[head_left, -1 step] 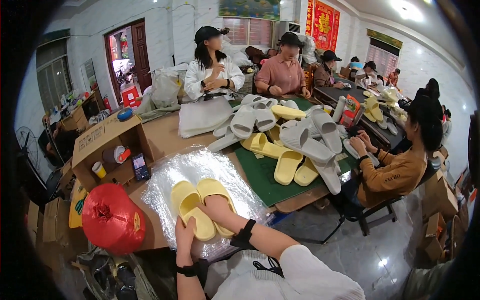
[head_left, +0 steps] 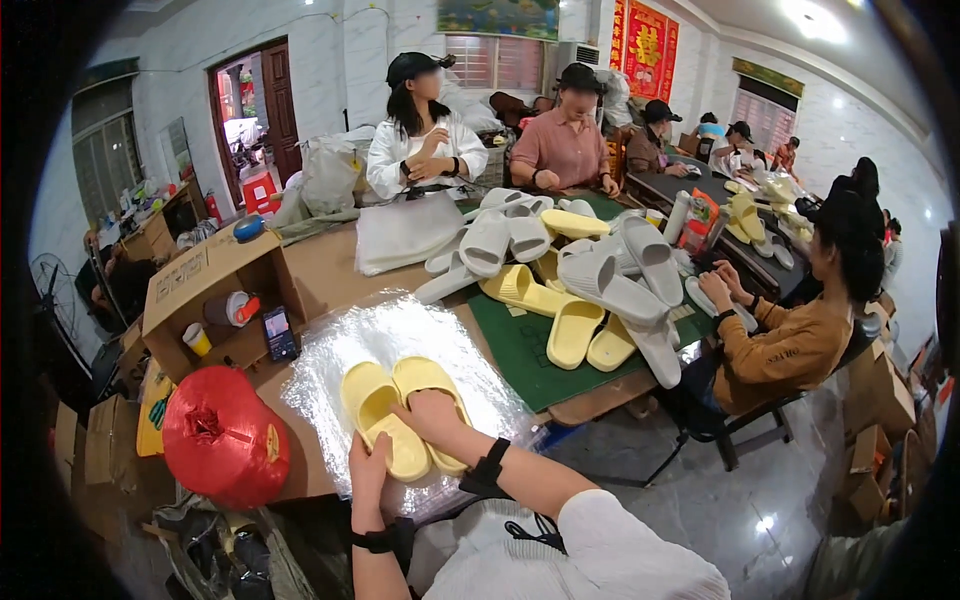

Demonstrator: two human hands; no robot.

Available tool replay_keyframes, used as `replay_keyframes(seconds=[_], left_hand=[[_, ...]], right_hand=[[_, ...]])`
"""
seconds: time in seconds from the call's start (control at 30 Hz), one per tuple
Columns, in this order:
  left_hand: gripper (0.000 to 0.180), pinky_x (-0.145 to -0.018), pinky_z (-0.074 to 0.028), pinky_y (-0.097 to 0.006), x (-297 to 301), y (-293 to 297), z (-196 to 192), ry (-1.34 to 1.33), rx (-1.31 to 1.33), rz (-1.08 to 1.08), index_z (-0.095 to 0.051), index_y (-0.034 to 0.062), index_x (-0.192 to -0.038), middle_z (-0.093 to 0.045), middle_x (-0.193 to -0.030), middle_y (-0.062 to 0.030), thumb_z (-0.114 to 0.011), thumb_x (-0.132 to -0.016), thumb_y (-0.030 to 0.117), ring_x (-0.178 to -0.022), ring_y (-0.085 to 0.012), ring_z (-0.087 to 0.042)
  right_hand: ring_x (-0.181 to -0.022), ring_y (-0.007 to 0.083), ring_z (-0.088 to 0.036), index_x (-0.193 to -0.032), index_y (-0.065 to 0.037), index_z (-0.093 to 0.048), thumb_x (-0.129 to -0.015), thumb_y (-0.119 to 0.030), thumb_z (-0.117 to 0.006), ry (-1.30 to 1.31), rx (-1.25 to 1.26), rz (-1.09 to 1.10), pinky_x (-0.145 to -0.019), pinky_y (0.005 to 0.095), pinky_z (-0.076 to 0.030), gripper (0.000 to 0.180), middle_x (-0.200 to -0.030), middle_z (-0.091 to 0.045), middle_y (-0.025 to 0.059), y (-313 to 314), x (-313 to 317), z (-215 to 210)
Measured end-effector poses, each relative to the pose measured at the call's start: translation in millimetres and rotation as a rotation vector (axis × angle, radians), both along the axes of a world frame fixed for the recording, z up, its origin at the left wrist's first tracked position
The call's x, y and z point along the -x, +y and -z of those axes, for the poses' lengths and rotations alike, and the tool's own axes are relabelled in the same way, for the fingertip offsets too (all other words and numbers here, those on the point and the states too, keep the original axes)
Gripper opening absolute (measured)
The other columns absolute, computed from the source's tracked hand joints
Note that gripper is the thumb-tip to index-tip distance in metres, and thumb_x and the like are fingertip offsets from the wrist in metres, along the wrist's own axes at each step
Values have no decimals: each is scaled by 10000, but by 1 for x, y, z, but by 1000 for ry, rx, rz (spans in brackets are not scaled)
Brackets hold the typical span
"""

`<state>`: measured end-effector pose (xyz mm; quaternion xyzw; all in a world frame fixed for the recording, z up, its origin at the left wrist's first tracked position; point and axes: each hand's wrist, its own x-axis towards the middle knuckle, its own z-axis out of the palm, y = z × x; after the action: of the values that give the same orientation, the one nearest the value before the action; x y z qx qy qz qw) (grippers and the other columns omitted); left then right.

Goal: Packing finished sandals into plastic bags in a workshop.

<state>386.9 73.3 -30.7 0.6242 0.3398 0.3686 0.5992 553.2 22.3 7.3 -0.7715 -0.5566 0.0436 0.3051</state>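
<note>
A pair of yellow slippers lies side by side on a stack of clear plastic bags (head_left: pixel 345 335), toes pointing away from me. My left hand (head_left: pixel 368 462) grips the left slipper (head_left: pixel 375 400) by its outer edge near the heel, thumb on the footbed. Over the footbed of the right slipper (head_left: pixel 422 372) lies my right hand (head_left: pixel 432 415), closed on it, with the thumb side at the inner edge of the left one. Part of the right fingers is hidden by the slipper.
Grey slippers (head_left: pixel 598 275) and more yellow slippers (head_left: pixel 575 333) are heaped on the green mat (head_left: pixel 515 355). A red twine roll (head_left: pixel 225 435) and an open cardboard box (head_left: pixel 215 270) with a phone (head_left: pixel 280 333) stand at left. Co-workers sit around the tables.
</note>
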Motion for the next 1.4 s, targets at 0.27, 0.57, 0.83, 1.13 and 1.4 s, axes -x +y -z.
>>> replay_keyframes(seconds=[0.27, 0.57, 0.83, 1.13, 1.4], left_hand=[[373, -820, -501, -281, 4, -5, -10, -55, 47, 59, -505, -35, -1272, -632, -1108, -94, -566, -917, 60, -953, -154, -615], [411, -818, -509, -283, 5, -3, -3, -96, 4, 81, -502, -26, -1285, -648, -1092, -112, -592, -891, 50, -946, -160, -628], [413, -629, -507, -262, 12, 3, 15, 53, 228, 11, -474, -13, -1309, -644, -906, -89, -509, -981, 235, -763, -149, -641], [529, -947, -455, -415, 23, -42, -17, 422, -761, 83, -580, 38, -1209, -552, -1215, -169, -735, -746, 239, -1121, -353, -505], [745, -1098, -250, -566, 16, -57, -11, 691, -989, 156, -479, 196, -1392, -341, -1500, -183, -736, -742, 456, -1382, -425, -283]], right_hand=[[-758, 361, -649, -808, 49, -661, -843, -549, -600, 55, 79, -50, -687, 451, -502, 602, -785, -651, 248, -14, 0, -13], [-777, 376, -640, -851, 58, -644, -885, -457, -586, 25, -27, -6, -741, 454, -507, 519, -822, -653, 250, -8, -1, -2], [-648, 377, -623, -709, 47, -645, -886, -405, -558, 155, -64, 58, -645, 470, -488, 492, -679, -628, 227, -11, -8, -3], [-550, 109, -446, -711, 59, -588, -919, -283, -644, 588, -465, 294, -481, 351, -365, 405, -564, -521, 46, -117, -47, -17], [-793, 109, -581, -1092, 75, -593, -981, -217, -570, 577, -635, 338, -680, 255, -468, 313, -960, -647, 61, -226, -83, -20]])
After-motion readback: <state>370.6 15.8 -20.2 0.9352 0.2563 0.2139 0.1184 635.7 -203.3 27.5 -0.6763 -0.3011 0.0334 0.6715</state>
